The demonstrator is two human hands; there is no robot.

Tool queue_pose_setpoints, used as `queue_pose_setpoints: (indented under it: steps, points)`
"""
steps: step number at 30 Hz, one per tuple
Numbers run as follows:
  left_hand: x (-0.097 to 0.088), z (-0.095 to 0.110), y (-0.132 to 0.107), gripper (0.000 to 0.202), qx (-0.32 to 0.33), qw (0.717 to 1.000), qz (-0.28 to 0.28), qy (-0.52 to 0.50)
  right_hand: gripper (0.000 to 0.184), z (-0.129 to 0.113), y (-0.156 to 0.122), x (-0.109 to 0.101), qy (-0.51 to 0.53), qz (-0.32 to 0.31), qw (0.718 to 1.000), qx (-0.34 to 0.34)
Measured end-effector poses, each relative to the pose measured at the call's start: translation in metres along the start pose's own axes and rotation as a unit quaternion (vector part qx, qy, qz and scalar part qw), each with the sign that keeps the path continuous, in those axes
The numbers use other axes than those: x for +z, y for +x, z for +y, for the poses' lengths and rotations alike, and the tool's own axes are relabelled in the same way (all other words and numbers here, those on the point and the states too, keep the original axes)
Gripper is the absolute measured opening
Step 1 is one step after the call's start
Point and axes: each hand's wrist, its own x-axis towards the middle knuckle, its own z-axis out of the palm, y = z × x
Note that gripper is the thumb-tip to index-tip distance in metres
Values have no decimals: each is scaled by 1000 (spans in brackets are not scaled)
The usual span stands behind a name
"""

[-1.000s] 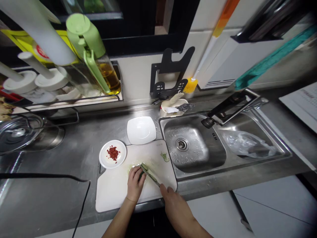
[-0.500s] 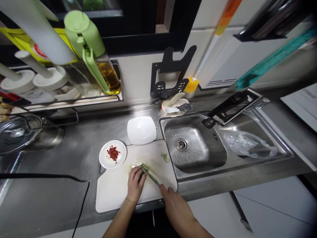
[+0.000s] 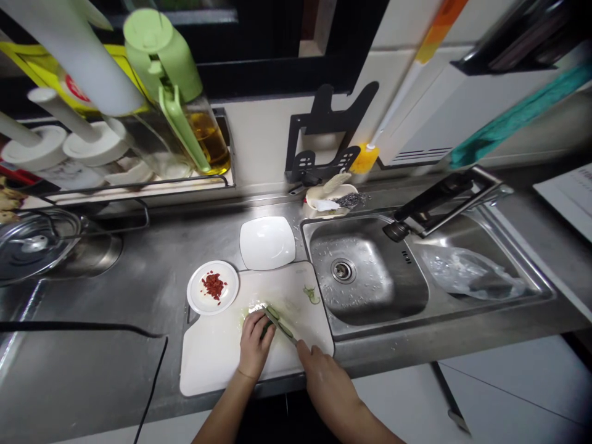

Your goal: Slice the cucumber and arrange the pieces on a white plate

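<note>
My left hand (image 3: 254, 343) rests on the white cutting board (image 3: 213, 357), its fingers curled over a dark green piece of cucumber (image 3: 266, 329). Most of that piece is hidden under the fingers. In my right hand (image 3: 327, 377) is a kitchen knife (image 3: 281, 326), gripped by its handle, its blade slanting up and left against the cucumber beside my left fingertips. Pale green cucumber slices (image 3: 274, 312) lie along the blade's far side. Thin green peelings (image 3: 311, 295) sit near the board's right edge.
A white plate with red bits (image 3: 190, 295) overlaps the board's left corner. Behind the board stands an empty white square dish (image 3: 248, 237). To the right is a steel sink (image 3: 370, 296) with a black faucet (image 3: 428, 200). A pot (image 3: 104, 253) and a black cable (image 3: 92, 327) are at left.
The whole view has shifted slightly, so things appear a little further right. Both hands keep nearly the same pose, with the knife still at the cucumber.
</note>
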Motion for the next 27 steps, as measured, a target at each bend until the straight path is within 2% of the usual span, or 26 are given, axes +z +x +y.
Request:
queue_pose_setpoints:
  steps: [13,27]
  points:
    - [1,-3,-1,18,0,1000,-10,-3,47,-11,16,-10,-3,-11,1000,12]
    - [0,-3,-2,19,-15,999,-29,-14,43,-17,35,-6,11,12,1000,4]
